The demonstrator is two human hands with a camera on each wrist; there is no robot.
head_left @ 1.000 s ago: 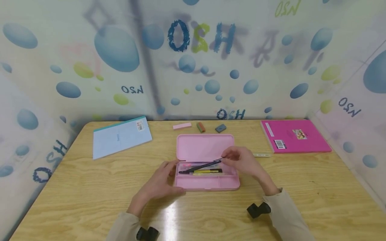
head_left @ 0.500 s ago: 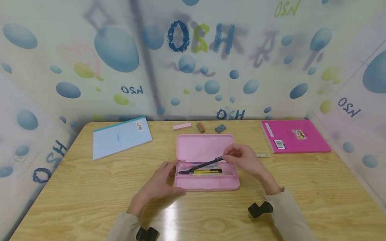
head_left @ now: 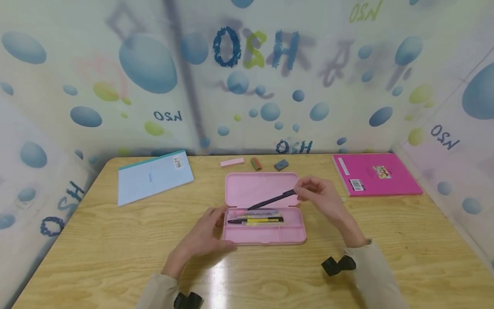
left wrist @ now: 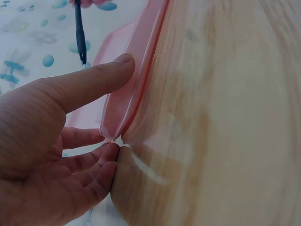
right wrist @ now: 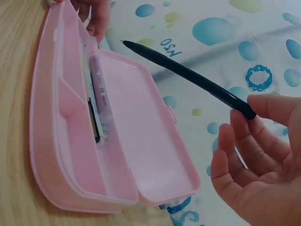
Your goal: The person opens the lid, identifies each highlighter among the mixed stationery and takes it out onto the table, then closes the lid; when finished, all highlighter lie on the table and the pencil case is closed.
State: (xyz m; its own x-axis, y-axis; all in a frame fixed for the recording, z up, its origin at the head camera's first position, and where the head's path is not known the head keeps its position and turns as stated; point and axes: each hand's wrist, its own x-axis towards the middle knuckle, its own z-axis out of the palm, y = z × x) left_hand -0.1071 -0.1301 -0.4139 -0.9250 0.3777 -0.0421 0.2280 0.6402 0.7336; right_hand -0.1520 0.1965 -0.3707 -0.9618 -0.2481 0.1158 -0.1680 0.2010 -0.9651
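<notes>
My right hand (head_left: 322, 197) pinches a black pen (head_left: 272, 199) by its end between thumb and fingertips. The pen slants in the air above the open pink pencil case (head_left: 251, 234), and in the right wrist view its bare tip (right wrist: 123, 42) points away from the hand. My left hand (head_left: 204, 234) grips the case's left end, the thumb (left wrist: 106, 77) along the front wall and the fingers at the corner. Several pens lie in the long rear compartment, among them a yellow and black one (head_left: 266, 220) and a clear-bodied one with a barcode (right wrist: 100, 84). Two smaller front compartments hold nothing.
Behind the case lie a pink strip (head_left: 232, 162), a green and orange eraser (head_left: 256, 163) and a blue-grey eraser (head_left: 281, 165). A light blue notebook (head_left: 154, 178) is at the left, a bright pink book (head_left: 378, 174) at the right. A patterned wall borders the table.
My right hand has lifted the black pen up out of the case and drawn it to the right and back. The left hand stays on the case.
</notes>
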